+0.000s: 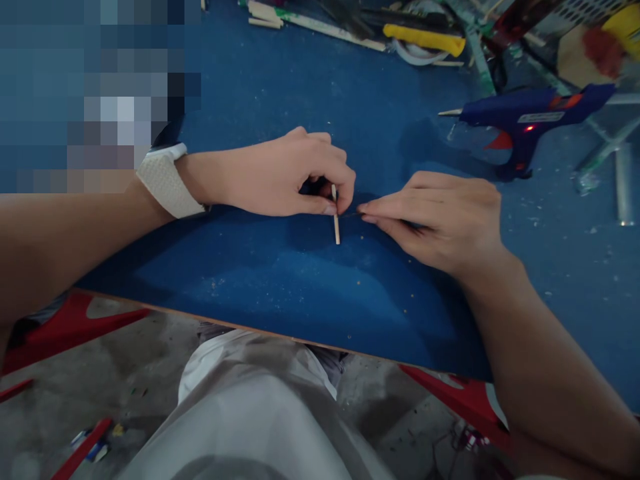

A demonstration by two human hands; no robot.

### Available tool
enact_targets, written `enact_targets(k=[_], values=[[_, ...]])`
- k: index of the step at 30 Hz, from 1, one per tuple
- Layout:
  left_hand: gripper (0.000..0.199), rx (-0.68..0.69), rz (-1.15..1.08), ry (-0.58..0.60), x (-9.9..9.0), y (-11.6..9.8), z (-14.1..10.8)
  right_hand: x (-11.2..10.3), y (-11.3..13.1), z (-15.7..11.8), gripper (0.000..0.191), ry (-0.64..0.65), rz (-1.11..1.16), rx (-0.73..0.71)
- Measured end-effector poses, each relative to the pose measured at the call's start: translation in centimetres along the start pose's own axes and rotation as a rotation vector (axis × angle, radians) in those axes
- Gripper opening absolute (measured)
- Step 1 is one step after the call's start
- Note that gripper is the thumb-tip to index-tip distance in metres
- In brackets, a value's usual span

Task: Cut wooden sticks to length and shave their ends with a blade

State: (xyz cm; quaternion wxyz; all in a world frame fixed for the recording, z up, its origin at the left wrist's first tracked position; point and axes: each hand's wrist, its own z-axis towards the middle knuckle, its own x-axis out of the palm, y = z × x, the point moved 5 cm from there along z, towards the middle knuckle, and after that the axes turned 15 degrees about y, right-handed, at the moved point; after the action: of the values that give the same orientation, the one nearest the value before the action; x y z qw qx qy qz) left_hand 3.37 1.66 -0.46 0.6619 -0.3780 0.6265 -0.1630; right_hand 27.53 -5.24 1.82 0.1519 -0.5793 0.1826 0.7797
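Observation:
My left hand (305, 173) pinches a short, thin wooden stick (337, 232) between thumb and forefinger, above the blue tabletop (280, 273). The stick points roughly toward and away from me. Just to its right, my right hand (445, 217) has thumb and forefinger pressed together at the tips. A very thin dark strand, perhaps wire or thread, seems to run from those fingertips toward the stick; it is too fine to make out its kind. The other fingers of my right hand are folded in.
A blue glue gun (530, 120) with a lit red light lies at the right, nozzle pointing left. Behind are a yellow-handled tool (425, 40), a roll of tape (423, 57), wooden sticks (320, 25) and a glue stick (623, 187). The table's front edge is near my lap.

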Motion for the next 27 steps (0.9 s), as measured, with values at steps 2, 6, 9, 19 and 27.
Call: enact_targets(k=[2, 6, 9, 19, 27], values=[[0.035, -0.01, 0.015, 0.0, 0.0, -0.1, 0.0, 0.2, -0.3, -0.2, 0.016, 0.021, 0.014, 0.041], [0.032, -0.055, 0.036, 0.015, 0.3, -0.3, 0.2, 0.4, -0.4, -0.4, 0.019, 0.026, 0.026, 0.054], [0.031, -0.082, 0.04, 0.006, 0.3, -0.4, 0.4, 0.3, 0.3, 0.2, 0.014, -0.011, 0.011, -0.008], [0.035, -0.074, 0.041, 0.043, 0.0, -0.3, 0.3, 0.0, 0.4, 0.4, 0.019, -0.02, 0.05, -0.052], [0.033, -0.076, 0.031, 0.039, 0.1, -0.3, 0.2, -0.4, -0.5, -0.5, 0.016, 0.082, 0.107, 0.053]])
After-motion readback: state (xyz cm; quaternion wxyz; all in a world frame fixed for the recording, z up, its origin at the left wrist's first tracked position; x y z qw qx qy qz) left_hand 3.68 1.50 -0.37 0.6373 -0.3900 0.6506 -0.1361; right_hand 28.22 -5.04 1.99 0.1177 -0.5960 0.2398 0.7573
